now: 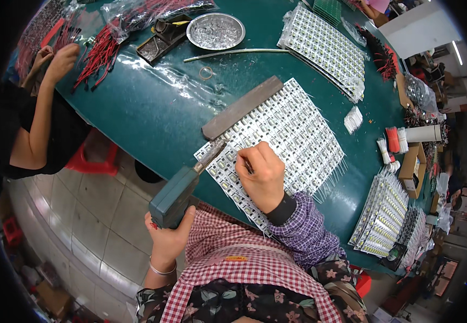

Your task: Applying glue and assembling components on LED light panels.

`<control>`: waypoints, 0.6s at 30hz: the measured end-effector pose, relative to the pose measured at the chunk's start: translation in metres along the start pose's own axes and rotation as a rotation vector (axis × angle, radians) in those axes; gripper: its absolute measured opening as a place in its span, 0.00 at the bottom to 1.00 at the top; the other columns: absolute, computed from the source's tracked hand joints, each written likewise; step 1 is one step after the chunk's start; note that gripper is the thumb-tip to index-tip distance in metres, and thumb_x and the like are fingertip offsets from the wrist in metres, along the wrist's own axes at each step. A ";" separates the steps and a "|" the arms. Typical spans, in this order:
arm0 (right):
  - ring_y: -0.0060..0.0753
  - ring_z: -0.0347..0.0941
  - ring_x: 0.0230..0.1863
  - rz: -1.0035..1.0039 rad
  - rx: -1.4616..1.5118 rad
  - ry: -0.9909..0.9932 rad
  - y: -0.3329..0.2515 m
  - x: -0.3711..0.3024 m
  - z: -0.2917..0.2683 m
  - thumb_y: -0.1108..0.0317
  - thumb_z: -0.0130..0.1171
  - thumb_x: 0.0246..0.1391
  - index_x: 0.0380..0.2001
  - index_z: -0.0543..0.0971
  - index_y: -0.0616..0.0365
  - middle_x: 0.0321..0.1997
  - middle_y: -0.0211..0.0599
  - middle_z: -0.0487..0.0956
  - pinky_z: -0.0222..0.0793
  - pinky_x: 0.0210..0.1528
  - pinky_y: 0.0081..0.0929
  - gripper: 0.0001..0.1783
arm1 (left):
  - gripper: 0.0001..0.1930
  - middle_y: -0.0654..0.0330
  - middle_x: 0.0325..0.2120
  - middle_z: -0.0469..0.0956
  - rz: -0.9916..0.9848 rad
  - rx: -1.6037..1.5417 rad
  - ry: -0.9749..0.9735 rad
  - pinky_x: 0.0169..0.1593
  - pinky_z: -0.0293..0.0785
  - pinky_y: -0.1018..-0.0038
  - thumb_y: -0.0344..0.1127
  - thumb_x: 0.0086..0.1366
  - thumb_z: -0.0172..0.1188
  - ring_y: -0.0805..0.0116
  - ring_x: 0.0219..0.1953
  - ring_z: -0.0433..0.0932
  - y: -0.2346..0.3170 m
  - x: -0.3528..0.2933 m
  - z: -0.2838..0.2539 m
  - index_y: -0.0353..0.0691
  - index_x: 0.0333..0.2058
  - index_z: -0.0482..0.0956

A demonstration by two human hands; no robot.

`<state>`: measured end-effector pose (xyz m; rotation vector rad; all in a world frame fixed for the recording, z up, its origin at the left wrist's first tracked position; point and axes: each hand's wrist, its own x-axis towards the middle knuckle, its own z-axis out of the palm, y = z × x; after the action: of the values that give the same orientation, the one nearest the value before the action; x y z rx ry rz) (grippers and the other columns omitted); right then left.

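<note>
My left hand (170, 239) is wrapped round the grip of a green soldering gun (173, 196). The gun's metal tip reaches the left edge area of a white circuit board panel (298, 126), which is covered with rows of small components. Thin wires stick out along the panel's right edge. Over the panel's lower left part, my right hand (263, 175) is closed in a pinch, close to the tip; what sits between its fingers is hidden. A flat grey-brown bar (241, 107) lies along the panel's upper left edge.
A metal dish (216, 31) of scraps and a dark tray (158, 47) stand at the back. More panels (327, 46) are stacked far right, others (379, 218) near right. Red wire bundles (101, 54) lie back left, beside another person's hands (61, 62). A cardboard box (412, 169) stands right.
</note>
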<state>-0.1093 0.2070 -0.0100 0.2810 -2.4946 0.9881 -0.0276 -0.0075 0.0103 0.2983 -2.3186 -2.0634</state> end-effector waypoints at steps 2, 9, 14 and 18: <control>0.41 0.70 0.24 -0.007 -0.019 -0.010 -0.002 0.000 0.001 0.80 0.65 0.45 0.26 0.75 0.59 0.26 0.38 0.67 0.67 0.25 0.37 0.09 | 0.16 0.61 0.35 0.83 0.031 0.036 -0.012 0.32 0.75 0.80 0.21 0.58 0.70 0.78 0.30 0.78 -0.002 0.001 -0.001 0.30 0.45 0.82; 0.40 0.69 0.24 -0.023 -0.066 -0.015 -0.002 -0.002 0.004 0.80 0.65 0.45 0.25 0.72 0.58 0.25 0.38 0.65 0.67 0.24 0.36 0.10 | 0.14 0.61 0.34 0.83 0.055 0.083 -0.007 0.34 0.76 0.78 0.22 0.57 0.70 0.76 0.31 0.79 -0.001 0.001 -0.001 0.29 0.43 0.82; 0.40 0.69 0.24 -0.039 -0.080 -0.016 -0.001 -0.001 0.005 0.80 0.64 0.45 0.24 0.71 0.58 0.25 0.38 0.64 0.67 0.24 0.36 0.10 | 0.13 0.61 0.32 0.83 0.091 0.150 -0.032 0.34 0.75 0.78 0.23 0.58 0.70 0.77 0.30 0.78 -0.002 0.003 -0.003 0.30 0.42 0.82; 0.40 0.69 0.24 -0.048 -0.099 -0.010 -0.001 -0.002 0.006 0.80 0.65 0.45 0.24 0.71 0.59 0.25 0.38 0.64 0.67 0.24 0.36 0.11 | 0.11 0.60 0.31 0.84 0.010 0.110 -0.023 0.35 0.75 0.77 0.24 0.57 0.71 0.75 0.30 0.79 0.000 0.003 -0.001 0.29 0.39 0.82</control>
<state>-0.1095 0.2025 -0.0144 0.3134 -2.5243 0.8427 -0.0307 -0.0093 0.0104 0.2655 -2.4468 -1.9487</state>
